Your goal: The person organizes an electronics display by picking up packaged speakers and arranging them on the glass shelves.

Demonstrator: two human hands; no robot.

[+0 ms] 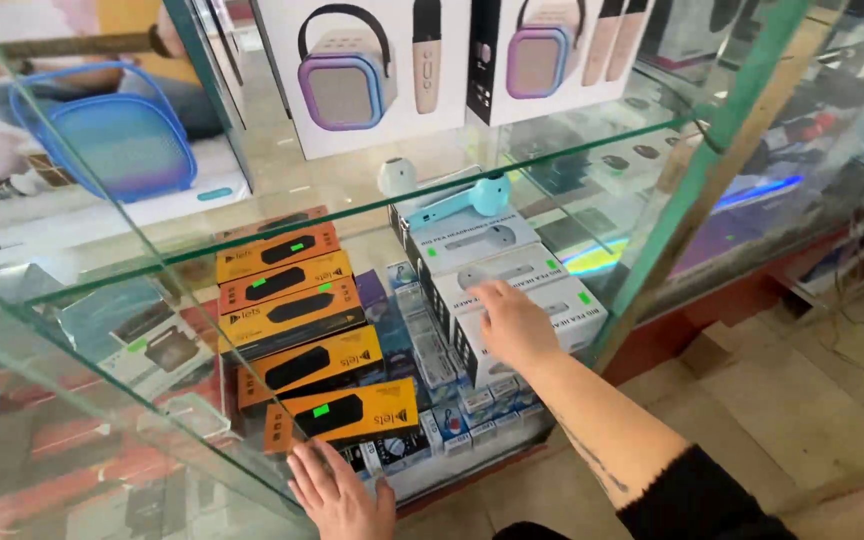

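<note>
My right hand (pixel 514 325) reaches into the glass display case and rests its fingers on the front white box (pixel 552 310) of a row of white product boxes. My left hand (pixel 337 492) lies flat with spread fingers on the cabinet's front edge, just below the nearest orange and black box (pixel 344 413). A stack of orange and black boxes (pixel 282 300) runs back from it. Neither hand visibly grips anything.
A glass shelf (pixel 372 215) above carries a light blue oversized earbud (pixel 472 198) and white boxes picturing small speakers (pixel 362 70). Small blue and white packets (pixel 452 400) fill the floor between the stacks. A green-edged glass panel (pixel 712 150) stands at right; tiled floor (pixel 802 400) beyond.
</note>
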